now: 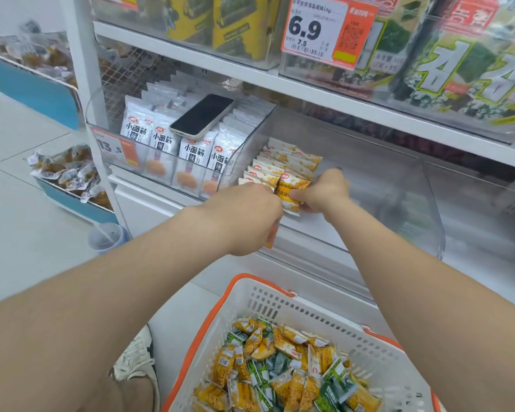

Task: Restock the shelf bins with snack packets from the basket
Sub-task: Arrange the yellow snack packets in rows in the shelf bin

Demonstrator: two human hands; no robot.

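A clear plastic shelf bin (399,203) holds a row of yellow snack packets (283,162) standing at its left side. Both hands are inside the bin's front. My right hand (324,190) pinches a yellow packet (292,188) at the front of that row. My left hand (250,215) is closed against the same row from the left; what its fingers hold is hidden. Below, a white basket (280,301) with orange handles holds several yellow and green snack packets (283,367).
The neighbouring bin on the left holds white packets (164,144) with a black phone (202,115) lying on top. Seaweed packs fill the shelf above, behind a 6.9 price tag (321,28). A clear cup (106,237) stands on the floor. Blue bins (69,173) of snacks sit at left.
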